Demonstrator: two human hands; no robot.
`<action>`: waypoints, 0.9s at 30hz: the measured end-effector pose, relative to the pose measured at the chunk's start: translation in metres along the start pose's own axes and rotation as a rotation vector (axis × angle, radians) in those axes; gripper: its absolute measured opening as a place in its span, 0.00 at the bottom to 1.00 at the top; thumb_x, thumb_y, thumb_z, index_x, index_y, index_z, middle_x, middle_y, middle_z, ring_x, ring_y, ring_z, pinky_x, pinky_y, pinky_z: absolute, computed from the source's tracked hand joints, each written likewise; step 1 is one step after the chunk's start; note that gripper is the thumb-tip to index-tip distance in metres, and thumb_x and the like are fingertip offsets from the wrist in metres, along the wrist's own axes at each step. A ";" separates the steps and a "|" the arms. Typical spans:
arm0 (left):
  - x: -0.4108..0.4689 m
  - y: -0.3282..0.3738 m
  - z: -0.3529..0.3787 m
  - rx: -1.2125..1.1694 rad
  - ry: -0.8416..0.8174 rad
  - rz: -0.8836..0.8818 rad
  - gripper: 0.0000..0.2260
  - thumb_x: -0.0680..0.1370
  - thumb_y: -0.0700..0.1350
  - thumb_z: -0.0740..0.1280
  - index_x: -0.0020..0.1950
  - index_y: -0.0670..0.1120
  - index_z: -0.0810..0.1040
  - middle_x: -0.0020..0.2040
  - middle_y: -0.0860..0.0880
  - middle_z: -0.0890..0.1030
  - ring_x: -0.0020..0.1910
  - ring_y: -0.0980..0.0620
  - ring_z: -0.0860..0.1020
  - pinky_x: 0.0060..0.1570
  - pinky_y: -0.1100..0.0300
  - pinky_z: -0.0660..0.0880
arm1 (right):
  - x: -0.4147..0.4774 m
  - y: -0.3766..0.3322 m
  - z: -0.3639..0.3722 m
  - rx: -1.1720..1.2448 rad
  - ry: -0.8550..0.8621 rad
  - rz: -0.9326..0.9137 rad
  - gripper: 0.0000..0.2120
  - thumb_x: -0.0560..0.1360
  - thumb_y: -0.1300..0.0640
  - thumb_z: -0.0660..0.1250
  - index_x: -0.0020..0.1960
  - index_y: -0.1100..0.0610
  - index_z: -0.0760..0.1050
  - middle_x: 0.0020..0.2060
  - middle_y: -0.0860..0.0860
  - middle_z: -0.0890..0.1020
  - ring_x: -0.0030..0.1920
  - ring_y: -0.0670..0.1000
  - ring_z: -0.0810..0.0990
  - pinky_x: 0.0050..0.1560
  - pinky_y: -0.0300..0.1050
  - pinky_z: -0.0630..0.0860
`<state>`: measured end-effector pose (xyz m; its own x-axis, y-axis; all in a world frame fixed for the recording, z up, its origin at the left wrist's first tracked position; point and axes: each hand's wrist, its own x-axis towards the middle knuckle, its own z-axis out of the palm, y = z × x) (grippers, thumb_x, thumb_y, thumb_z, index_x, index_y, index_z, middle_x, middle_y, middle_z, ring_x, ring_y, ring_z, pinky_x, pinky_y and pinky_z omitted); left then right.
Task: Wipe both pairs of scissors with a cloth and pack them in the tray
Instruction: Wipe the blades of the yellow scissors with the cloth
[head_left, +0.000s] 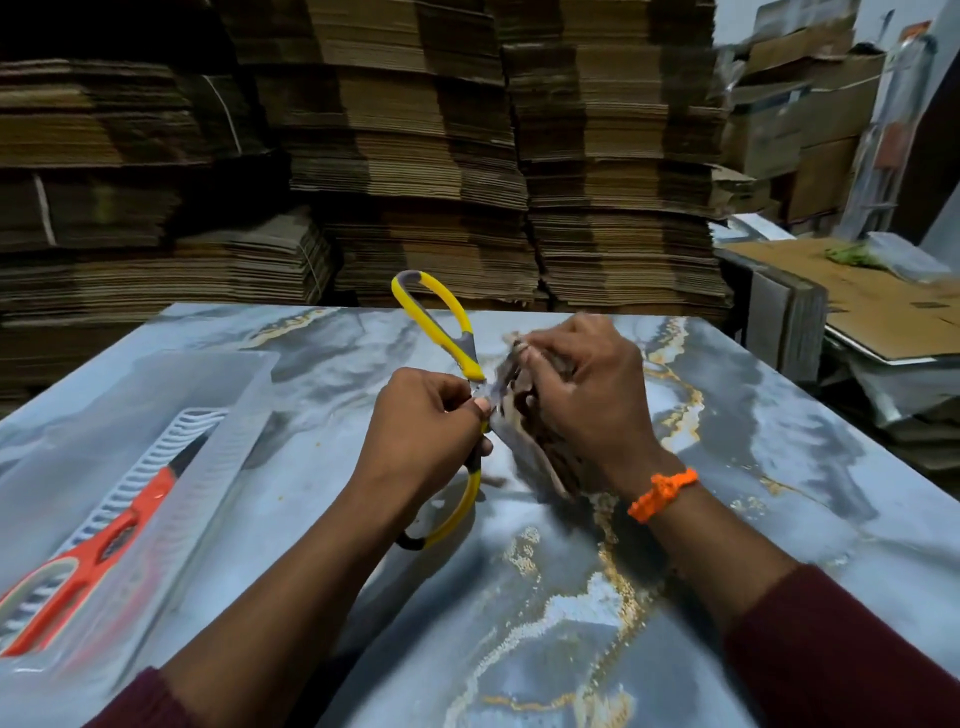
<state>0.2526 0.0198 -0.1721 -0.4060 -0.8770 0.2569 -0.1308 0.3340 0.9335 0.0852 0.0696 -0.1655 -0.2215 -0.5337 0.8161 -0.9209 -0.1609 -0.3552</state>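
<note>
**Yellow scissors in the cloth, tray off to the left**

Yellow scissors (457, 338) are held above the middle of the table (779, 467), handles spread wide: one loop points far, the other near, towards the person. The left hand (426, 415) pinches them at the pivot, fingers curled round the metal. The right hand (587, 395) is closed on a brownish cloth (522, 436) wrapped over the blades, which run right from the pivot and are hidden – how far apart they are cannot be told.

Packing turns on the tray (244, 395), a clear plastic one lying to the left and slightly nearer than the hands, its long axis slanting from near-left to far-right. The left hand is the closer of the two to it. The orange scissors (104, 551) already lie in the tray along that axis, handles near, blade tip far – so the yellow pair would probably need closing and turning to the same slant to fit beside them. Bare table lies between hands and tray; nothing blocks the way.

Cardboard stacks (415, 156) stand beyond the far edge. An orange wristband (662, 493) circles the right wrist.
</note>
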 end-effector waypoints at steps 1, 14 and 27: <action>0.001 0.000 0.000 0.002 0.005 0.000 0.12 0.80 0.36 0.68 0.37 0.35 0.82 0.25 0.44 0.80 0.29 0.44 0.84 0.38 0.45 0.84 | -0.011 -0.010 -0.002 -0.004 -0.049 -0.072 0.06 0.75 0.60 0.74 0.51 0.57 0.87 0.40 0.52 0.82 0.45 0.52 0.78 0.45 0.51 0.77; 0.006 0.015 -0.008 -0.147 0.043 -0.008 0.14 0.80 0.37 0.69 0.35 0.43 0.83 0.27 0.45 0.80 0.30 0.46 0.78 0.38 0.51 0.78 | 0.005 0.035 -0.010 0.201 -0.011 0.436 0.03 0.75 0.57 0.75 0.47 0.54 0.88 0.41 0.46 0.87 0.44 0.42 0.85 0.53 0.50 0.83; 0.001 0.005 -0.007 0.251 0.070 0.178 0.13 0.76 0.48 0.67 0.38 0.40 0.83 0.30 0.40 0.81 0.33 0.38 0.81 0.38 0.42 0.81 | 0.002 0.004 -0.004 0.079 -0.020 0.068 0.04 0.74 0.56 0.76 0.48 0.52 0.87 0.40 0.45 0.84 0.47 0.52 0.79 0.48 0.47 0.75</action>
<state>0.2579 0.0178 -0.1654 -0.3798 -0.8162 0.4353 -0.2858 0.5511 0.7840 0.0799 0.0712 -0.1630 -0.2757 -0.5618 0.7800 -0.8756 -0.1880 -0.4449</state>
